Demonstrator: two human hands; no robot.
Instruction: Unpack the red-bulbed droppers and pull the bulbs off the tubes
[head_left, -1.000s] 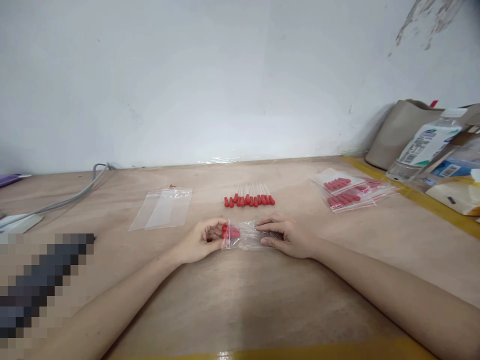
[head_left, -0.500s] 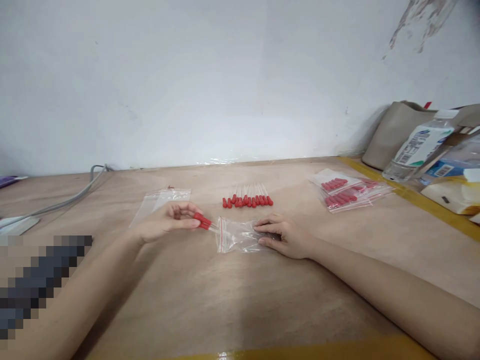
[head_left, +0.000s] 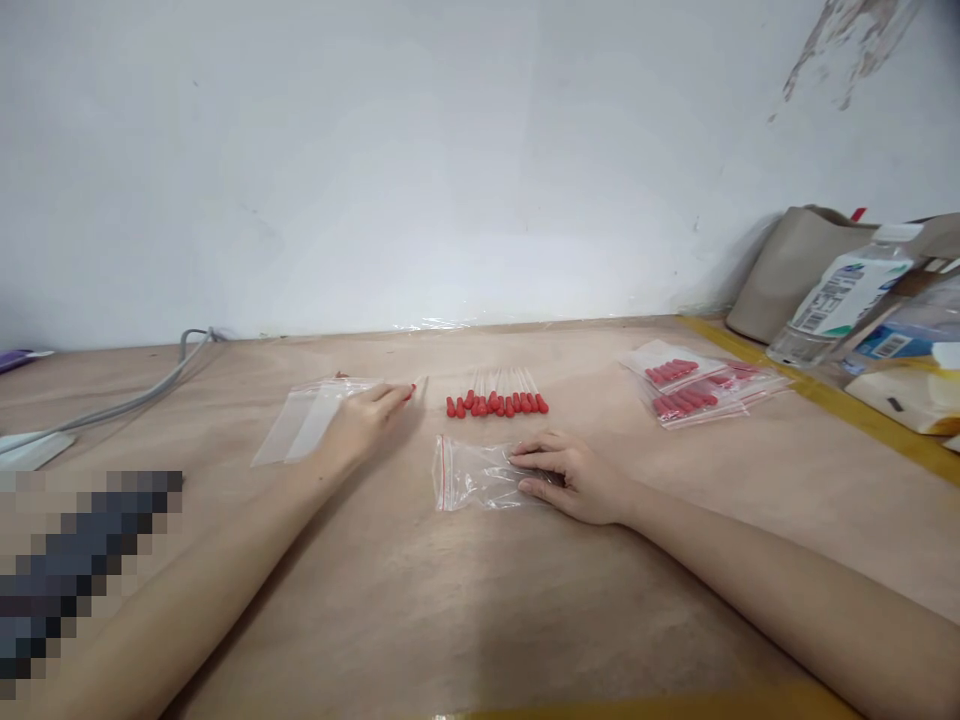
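My left hand (head_left: 367,418) is closed around at least one glass dropper with a red rubber bulb (head_left: 409,392). Its glass end points up and to the right; how many droppers are in the hand is hidden by the fingers. A clear zip bag (head_left: 480,476) with a red line along its mouth lies flat, mouth to the left. On its right end rests my right hand (head_left: 577,478), fingers stretched out and thumb apart, pressing lightly on the plastic. Behind the bag, several red-bulbed droppers (head_left: 499,403) lie in a row, glass tips toward the wall.
Flat zip bags (head_left: 289,430) lie beneath and beside my left forearm. Filled bags of red-bulbed droppers (head_left: 686,402) are stacked at the right. Further right stand a water bottle (head_left: 847,300) and a grey-beige container (head_left: 772,270). A grey cable (head_left: 161,378) crosses the left side.
My left hand has moved up and away from the bag's mouth, turning its back to me, and a dropper's glass tip now points upward. My right hand stays on the bag.
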